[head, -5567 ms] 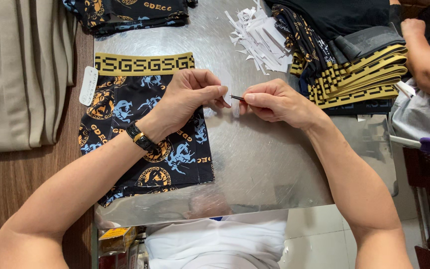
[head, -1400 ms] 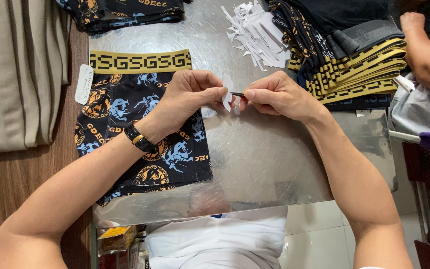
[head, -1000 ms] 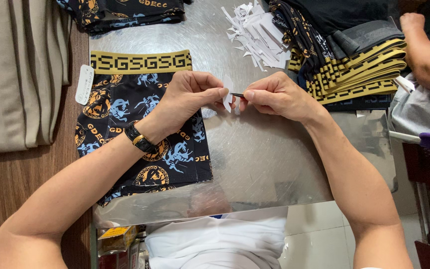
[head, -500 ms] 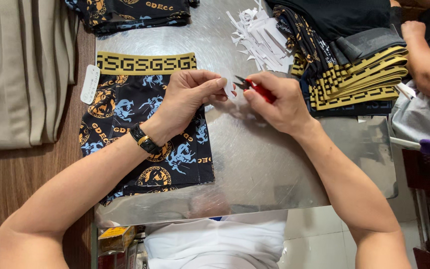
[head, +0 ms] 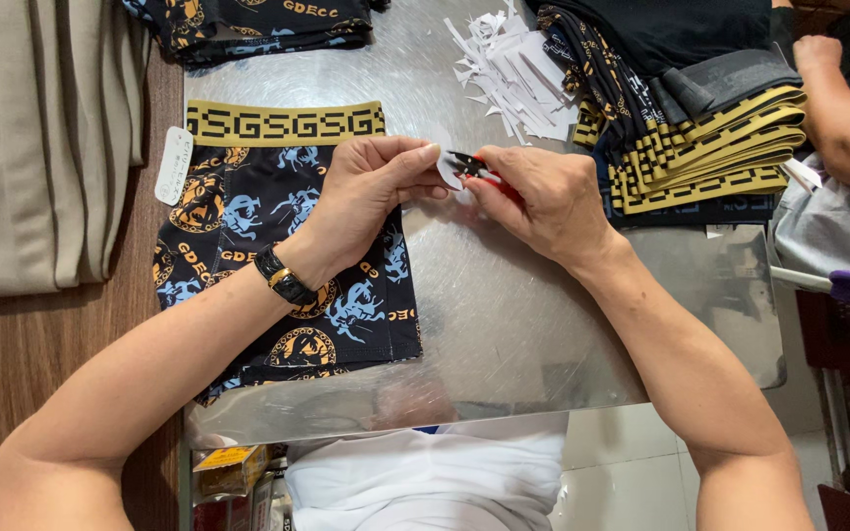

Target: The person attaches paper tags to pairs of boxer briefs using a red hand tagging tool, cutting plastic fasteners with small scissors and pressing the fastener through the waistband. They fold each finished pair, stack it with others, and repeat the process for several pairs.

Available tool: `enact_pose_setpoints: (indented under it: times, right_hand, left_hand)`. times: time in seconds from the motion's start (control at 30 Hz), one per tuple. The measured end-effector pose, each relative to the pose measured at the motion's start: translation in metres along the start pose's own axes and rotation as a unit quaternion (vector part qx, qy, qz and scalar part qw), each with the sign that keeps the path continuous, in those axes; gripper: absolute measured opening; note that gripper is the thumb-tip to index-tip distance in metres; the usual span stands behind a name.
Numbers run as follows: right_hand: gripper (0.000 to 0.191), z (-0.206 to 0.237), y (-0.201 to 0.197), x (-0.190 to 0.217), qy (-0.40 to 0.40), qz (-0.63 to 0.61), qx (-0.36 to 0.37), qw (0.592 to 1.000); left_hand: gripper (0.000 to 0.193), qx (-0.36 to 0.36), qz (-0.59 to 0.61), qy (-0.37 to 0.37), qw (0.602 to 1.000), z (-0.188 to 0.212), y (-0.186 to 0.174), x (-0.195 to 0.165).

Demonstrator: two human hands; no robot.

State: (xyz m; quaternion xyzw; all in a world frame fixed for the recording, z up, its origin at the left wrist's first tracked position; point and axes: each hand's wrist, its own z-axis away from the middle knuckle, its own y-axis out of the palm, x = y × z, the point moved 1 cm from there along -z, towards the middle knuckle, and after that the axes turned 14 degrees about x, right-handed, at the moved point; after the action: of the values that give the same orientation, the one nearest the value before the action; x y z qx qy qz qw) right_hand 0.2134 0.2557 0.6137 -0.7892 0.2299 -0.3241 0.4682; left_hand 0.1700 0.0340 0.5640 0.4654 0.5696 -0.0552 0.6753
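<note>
A small white tag (head: 444, 167), pinched in the left hand (head: 371, 192) above the patterned shorts (head: 277, 246), now meets red-handled snips (head: 479, 169) gripped by the right hand (head: 543, 197), newly raised for cutting.

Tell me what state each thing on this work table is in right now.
Left hand: pinching a small white tag.
Right hand: closed around red-handled snips, blades at the tag.
Patterned shorts: laid flat, gold waistband at the far end, white label attached.
Paper scraps: loose heap.
Folded shorts stack: piled beside the right hand.
</note>
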Motion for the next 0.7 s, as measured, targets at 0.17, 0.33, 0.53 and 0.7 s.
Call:
enact_pose_setpoints:
  times: [0.17,0.33,0.53,0.7]
  right_hand:
    - [0.024,0.001,-0.001,0.0,-0.002,0.031,-0.004,1.0]
    - [0.02,0.005,0.002,-0.003,0.03,-0.069,-0.009,0.997]
    - [0.033,0.005,0.009,-0.013,0.196,-0.5,0.07,0.841]
    - [0.032,0.005,0.013,-0.01,0.206,-0.512,0.102,0.828]
  left_hand:
    - [0.02,-0.013,-0.004,-0.005,1.0,0.0,-0.002,0.001]
    - [0.019,-0.004,-0.034,0.005,0.999,0.0,0.001,0.0]
    - [0.014,-0.021,-0.056,0.023,0.998,0.0,0.003,-0.003]
    - [0.012,-0.016,-0.089,0.02,0.996,0.001,0.003,-0.003]
